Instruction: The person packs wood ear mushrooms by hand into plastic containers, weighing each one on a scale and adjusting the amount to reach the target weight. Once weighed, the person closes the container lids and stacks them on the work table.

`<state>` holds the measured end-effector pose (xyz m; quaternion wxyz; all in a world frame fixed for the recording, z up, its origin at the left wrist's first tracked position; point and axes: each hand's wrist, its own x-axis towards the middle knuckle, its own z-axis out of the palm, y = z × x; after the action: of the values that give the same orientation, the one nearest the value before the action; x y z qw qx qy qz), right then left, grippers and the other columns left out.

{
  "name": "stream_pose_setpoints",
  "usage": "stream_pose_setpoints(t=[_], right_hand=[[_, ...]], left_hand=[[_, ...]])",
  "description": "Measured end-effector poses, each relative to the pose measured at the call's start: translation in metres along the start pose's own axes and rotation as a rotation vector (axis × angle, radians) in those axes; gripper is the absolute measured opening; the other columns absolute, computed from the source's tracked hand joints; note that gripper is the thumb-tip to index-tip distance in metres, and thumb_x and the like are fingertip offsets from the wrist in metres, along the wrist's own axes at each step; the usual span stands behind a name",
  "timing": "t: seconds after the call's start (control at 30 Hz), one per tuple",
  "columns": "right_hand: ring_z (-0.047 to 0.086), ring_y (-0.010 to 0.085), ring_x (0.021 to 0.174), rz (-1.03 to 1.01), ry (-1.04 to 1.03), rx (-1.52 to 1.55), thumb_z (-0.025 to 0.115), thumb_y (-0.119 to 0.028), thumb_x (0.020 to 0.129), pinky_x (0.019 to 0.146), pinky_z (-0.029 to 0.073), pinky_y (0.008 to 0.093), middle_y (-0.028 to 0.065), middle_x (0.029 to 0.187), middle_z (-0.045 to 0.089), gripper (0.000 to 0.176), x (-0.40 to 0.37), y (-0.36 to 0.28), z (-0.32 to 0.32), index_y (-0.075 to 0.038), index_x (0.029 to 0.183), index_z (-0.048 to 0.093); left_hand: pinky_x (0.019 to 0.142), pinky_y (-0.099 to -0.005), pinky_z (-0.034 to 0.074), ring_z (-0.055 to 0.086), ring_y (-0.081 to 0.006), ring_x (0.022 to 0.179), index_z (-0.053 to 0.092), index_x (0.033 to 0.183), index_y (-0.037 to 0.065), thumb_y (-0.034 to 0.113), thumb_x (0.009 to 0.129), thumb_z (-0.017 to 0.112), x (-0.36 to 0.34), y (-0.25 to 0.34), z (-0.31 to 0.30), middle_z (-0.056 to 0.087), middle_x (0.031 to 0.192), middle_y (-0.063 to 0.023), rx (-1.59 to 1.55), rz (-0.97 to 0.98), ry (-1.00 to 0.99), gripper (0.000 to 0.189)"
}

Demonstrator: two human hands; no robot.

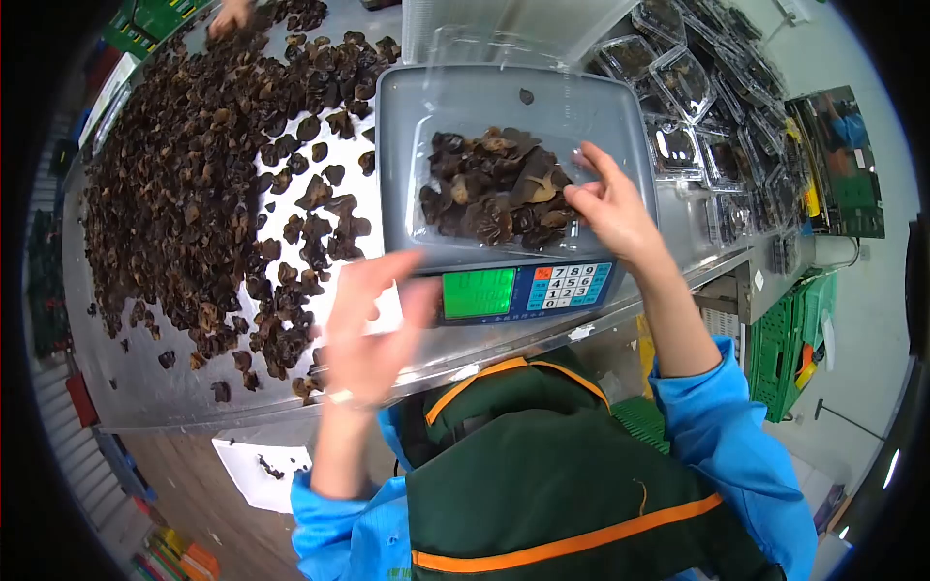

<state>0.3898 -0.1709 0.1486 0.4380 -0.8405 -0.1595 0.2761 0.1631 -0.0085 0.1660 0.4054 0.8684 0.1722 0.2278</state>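
A clear plastic tray (418, 218) of dark brown, ear-shaped mushroom pieces (494, 184) rests on the grey scale (402, 107), whose green display (478, 293) is lit. My right hand (612, 205) is at the tray's right edge, thumb and index finger apart, near the pieces. Left of the display, my left hand (376, 320) is blurred by motion, with its fingers apart and nothing visible in them. One small piece (526, 96) lies on the upper part of the scale, by the tray's open lid.
A large heap of mushroom pieces (174, 194) covers the metal table (116, 387) at left. Another person's hand (231, 17) reaches in at the top left. Filled clear boxes (683, 82) are piled at right. A white container (262, 470) stands below the table.
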Motion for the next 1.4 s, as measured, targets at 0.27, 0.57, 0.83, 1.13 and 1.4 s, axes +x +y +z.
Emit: stream_pose_setpoints(t=[0.27,0.57,0.83,1.13,1.4], right_hand=[[0.050,0.0048,0.070,-0.092,-0.092,0.175,0.059,-0.011,0.084,0.060,0.044,0.0195,0.0136,0.122,0.051,0.051,0.010,-0.004,-0.004,0.001,0.129,0.040],[0.053,0.0114,0.083,-0.049,-0.074,0.094,0.058,-0.022,0.085,0.067,0.044,0.0242,0.0070,0.103,0.058,0.043,0.073,-0.043,-0.023,0.000,0.122,0.049],[0.052,0.0191,0.083,-0.934,-0.197,-0.491,0.065,-0.017,0.075,0.078,0.038,0.0329,0.0051,0.085,0.057,0.017,0.036,-0.063,0.027,-0.007,0.089,0.066],[0.052,0.0183,0.078,-0.584,-0.096,-0.311,0.066,-0.015,0.073,0.076,0.036,0.0314,0.0028,0.078,0.056,0.017,0.018,-0.041,0.038,-0.008,0.088,0.066],[0.047,0.0116,0.059,-0.452,-0.169,0.030,0.067,-0.012,0.074,0.057,0.040,0.0254,0.0012,0.064,0.053,0.020,0.017,-0.044,0.032,-0.006,0.093,0.064]], left_hand=[[0.065,-0.0271,0.047,0.058,-0.0179,0.071,0.066,0.097,0.003,0.009,0.073,0.072,0.042,-0.001,0.048,0.064,0.085,-0.0079,0.061,0.071,0.035,0.026],[0.049,-0.0201,0.046,0.057,-0.0082,0.059,0.061,0.108,0.000,0.009,0.083,0.064,0.073,-0.010,0.010,0.063,0.083,-0.0065,-0.539,-0.604,-0.100,0.027],[0.069,-0.0328,0.044,0.053,-0.0251,0.076,0.066,0.091,0.006,0.006,0.075,0.067,0.073,-0.020,0.017,0.056,0.078,-0.0079,0.209,0.022,0.059,0.016],[0.071,-0.0365,0.035,0.048,-0.0240,0.080,0.069,0.084,0.010,0.010,0.066,0.070,0.097,-0.034,0.040,0.051,0.076,-0.0054,0.461,0.062,-0.137,0.018],[0.076,-0.0340,0.044,0.055,-0.0286,0.086,0.065,0.097,0.003,0.011,0.079,0.064,0.096,0.002,0.028,0.059,0.091,-0.0104,-0.038,-0.085,-0.088,0.020]])
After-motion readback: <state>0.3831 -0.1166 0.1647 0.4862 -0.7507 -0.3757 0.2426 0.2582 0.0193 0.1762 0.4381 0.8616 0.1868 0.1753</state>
